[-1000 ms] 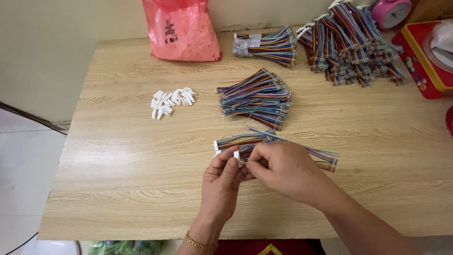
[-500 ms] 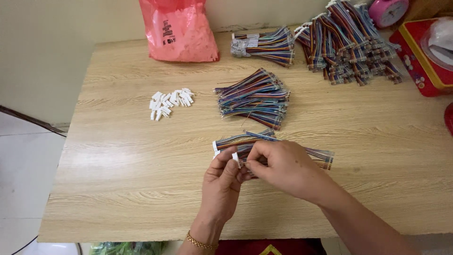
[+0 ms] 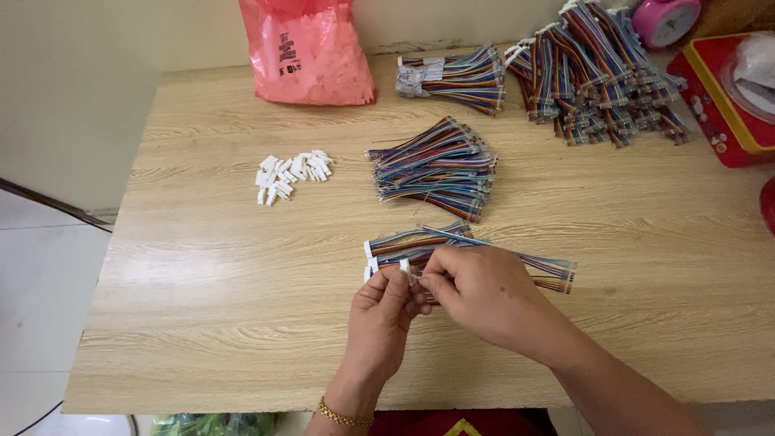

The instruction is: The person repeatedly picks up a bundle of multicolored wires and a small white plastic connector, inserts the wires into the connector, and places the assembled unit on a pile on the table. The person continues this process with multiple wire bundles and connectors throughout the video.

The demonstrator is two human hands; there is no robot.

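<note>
Head-camera view looked down on your wooden table [image 3: 202, 323], where both of your hands met near the front edge, at about 6 o'clock. Your left hand [image 3: 379, 323] had thumb and fingertips pinched shut on a small white connector [image 3: 404, 266], held just above the tabletop. Your right hand [image 3: 484, 295] was curled closed beside it, its fingertips [image 3: 426, 278] nipping the thin wire ends right at that connector, so the two hands touched at the pinch point. Just beyond your knuckles, toward 12 o'clock, lay a short row of finished multicoloured cables [image 3: 436, 242], their white plugs pointing to 9 o'clock and their free ends reaching out past your right hand toward 3 o'clock. Farther toward 12 o'clock sat a loose bundle of coloured wires [image 3: 436, 165], well apart from your hands. At about 10 o'clock from your hands lay a small heap of white connector housings [image 3: 286, 173]. Along the far edge stood a pink plastic bag [image 3: 311, 52] at 11 o'clock, a banded wire bundle [image 3: 456, 77] at 12 o'clock, and a large pile of wire bundles [image 3: 601, 77] at 1 o'clock. A red box [image 3: 718, 113] sat at the edge of the table at 2 o'clock, with a pink round clock [image 3: 666, 18] behind the large pile.
</note>
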